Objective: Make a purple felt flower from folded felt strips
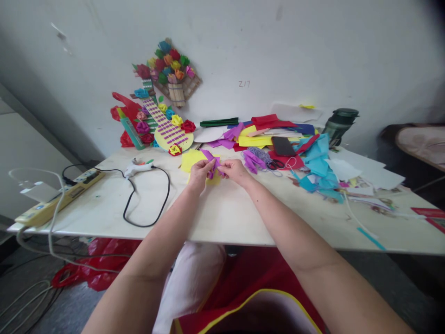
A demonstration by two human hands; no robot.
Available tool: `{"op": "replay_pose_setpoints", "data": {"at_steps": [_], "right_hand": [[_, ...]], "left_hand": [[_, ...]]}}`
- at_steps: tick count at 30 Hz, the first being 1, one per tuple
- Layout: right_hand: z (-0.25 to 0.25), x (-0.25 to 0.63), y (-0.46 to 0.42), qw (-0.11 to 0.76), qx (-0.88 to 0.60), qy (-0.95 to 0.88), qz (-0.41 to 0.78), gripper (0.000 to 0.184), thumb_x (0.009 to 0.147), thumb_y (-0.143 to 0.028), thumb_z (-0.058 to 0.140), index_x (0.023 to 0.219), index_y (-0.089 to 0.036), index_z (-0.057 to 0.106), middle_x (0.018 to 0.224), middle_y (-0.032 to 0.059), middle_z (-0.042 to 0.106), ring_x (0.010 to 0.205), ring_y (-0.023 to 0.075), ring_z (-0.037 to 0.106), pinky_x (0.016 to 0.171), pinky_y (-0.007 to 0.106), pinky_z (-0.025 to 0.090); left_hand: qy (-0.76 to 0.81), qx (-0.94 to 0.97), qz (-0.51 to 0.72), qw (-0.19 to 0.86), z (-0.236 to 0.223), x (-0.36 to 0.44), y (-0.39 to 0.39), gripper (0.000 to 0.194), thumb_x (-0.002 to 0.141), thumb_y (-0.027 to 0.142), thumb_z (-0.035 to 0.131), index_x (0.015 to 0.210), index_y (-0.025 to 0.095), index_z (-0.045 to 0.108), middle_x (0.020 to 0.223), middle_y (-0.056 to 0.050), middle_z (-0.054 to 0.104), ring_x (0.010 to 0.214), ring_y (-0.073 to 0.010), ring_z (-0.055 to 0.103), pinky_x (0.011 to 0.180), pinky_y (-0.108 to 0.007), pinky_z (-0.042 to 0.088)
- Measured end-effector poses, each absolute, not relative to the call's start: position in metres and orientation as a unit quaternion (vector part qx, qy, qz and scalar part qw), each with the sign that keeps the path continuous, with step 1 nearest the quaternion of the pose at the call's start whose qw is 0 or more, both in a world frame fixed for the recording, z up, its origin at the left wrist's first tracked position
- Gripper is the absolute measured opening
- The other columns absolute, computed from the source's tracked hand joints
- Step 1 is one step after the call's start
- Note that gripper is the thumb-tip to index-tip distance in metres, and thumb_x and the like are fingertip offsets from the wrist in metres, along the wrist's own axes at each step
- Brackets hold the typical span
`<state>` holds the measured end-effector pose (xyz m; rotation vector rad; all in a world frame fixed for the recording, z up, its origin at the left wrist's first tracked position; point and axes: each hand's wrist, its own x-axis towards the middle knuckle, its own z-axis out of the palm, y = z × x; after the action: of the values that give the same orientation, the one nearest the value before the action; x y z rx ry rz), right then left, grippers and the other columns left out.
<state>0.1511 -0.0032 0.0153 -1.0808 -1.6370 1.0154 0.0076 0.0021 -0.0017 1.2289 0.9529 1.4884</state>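
Both my hands meet over the middle of the white table (225, 218). My left hand (199, 172) and my right hand (235, 170) pinch a small folded piece of purple paper (212, 162) between their fingertips. Under it lies a yellow paper sheet (192, 160). More purple paper scraps (252, 160) lie just right of my right hand.
A white glue gun (137, 167) with a black cord and a yellow power strip (57, 199) lie at the left. A paper guitar with flowers (167, 127) leans on the wall. Piles of coloured paper (313, 162), black scissors (276, 163) and a dark flask (339, 123) sit at the right.
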Motion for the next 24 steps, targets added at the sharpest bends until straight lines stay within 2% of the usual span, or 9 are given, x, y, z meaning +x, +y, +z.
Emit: {"op": "replay_pose_setpoints", "data": {"at_steps": [4,8,11,13,16,19,24], "right_hand": [[0.013,0.153,0.000,0.458,-0.454,-0.656,0.391,0.020,0.073,-0.023,0.062,0.055,-0.016,0.056,0.046,-0.0052,0.053,0.044,0.0072,0.050,0.049,0.019,0.043],[0.010,0.158,0.008,0.495,-0.477,-0.621,0.377,0.021,0.076,-0.023,0.060,0.056,-0.017,0.056,0.050,-0.0037,0.055,0.043,0.0067,0.049,0.048,0.019,0.043],[0.006,0.163,0.015,0.473,-0.525,-0.602,0.372,0.022,0.077,-0.023,0.057,0.056,-0.017,0.056,0.051,-0.0022,0.056,0.045,0.0075,0.050,0.048,0.019,0.042],[0.004,0.166,0.019,0.438,-0.568,-0.597,0.359,0.022,0.077,-0.024,0.056,0.057,-0.017,0.057,0.050,-0.0019,0.056,0.045,0.0085,0.050,0.048,0.020,0.039],[0.003,0.170,0.021,0.401,-0.608,-0.609,0.315,0.023,0.075,-0.028,0.057,0.054,-0.017,0.057,0.047,-0.0026,0.052,0.046,0.0097,0.048,0.048,0.022,0.035],[0.001,0.172,0.025,0.382,-0.622,-0.617,0.293,0.023,0.070,-0.027,0.058,0.050,-0.017,0.055,0.044,-0.0023,0.050,0.048,0.0109,0.048,0.048,0.023,0.034],[-0.012,0.175,0.038,0.393,-0.604,-0.630,0.291,0.025,0.062,-0.022,0.059,0.039,-0.021,0.049,0.033,-0.0020,0.043,0.040,0.0131,0.043,0.041,0.026,0.031]], "left_hand": [[0.398,0.491,0.610,0.477,0.002,0.008,-0.001,0.034,0.061,0.045,0.076,0.065,0.014,0.061,0.053,0.002,0.053,0.044,-0.0052,0.042,0.041,-0.020,0.027],[0.422,0.486,0.626,0.441,0.004,0.007,-0.003,0.036,0.066,0.046,0.070,0.082,0.014,0.066,0.071,-0.004,0.066,0.050,-0.0074,0.049,0.045,-0.021,0.033],[0.481,0.519,0.618,0.342,0.001,0.007,0.000,0.031,0.072,0.045,0.065,0.081,0.015,0.068,0.075,-0.005,0.068,0.061,-0.0116,0.057,0.056,-0.024,0.043],[0.515,0.576,0.587,0.242,-0.002,0.007,0.002,0.028,0.075,0.043,0.062,0.082,0.018,0.071,0.080,-0.006,0.069,0.077,-0.0162,0.062,0.070,-0.028,0.048],[0.550,0.653,0.507,0.118,-0.005,0.009,0.003,0.026,0.077,0.039,0.061,0.091,0.021,0.075,0.098,-0.009,0.067,0.093,-0.0209,0.062,0.081,-0.033,0.049],[0.545,0.720,0.428,0.051,-0.005,0.013,0.001,0.027,0.079,0.029,0.058,0.100,0.023,0.074,0.110,-0.010,0.065,0.108,-0.0247,0.058,0.094,-0.039,0.045],[0.504,0.781,0.369,-0.005,-0.007,0.018,0.001,0.034,0.076,0.019,0.055,0.104,0.027,0.072,0.109,-0.006,0.069,0.123,-0.0280,0.048,0.109,-0.049,0.029]]}}
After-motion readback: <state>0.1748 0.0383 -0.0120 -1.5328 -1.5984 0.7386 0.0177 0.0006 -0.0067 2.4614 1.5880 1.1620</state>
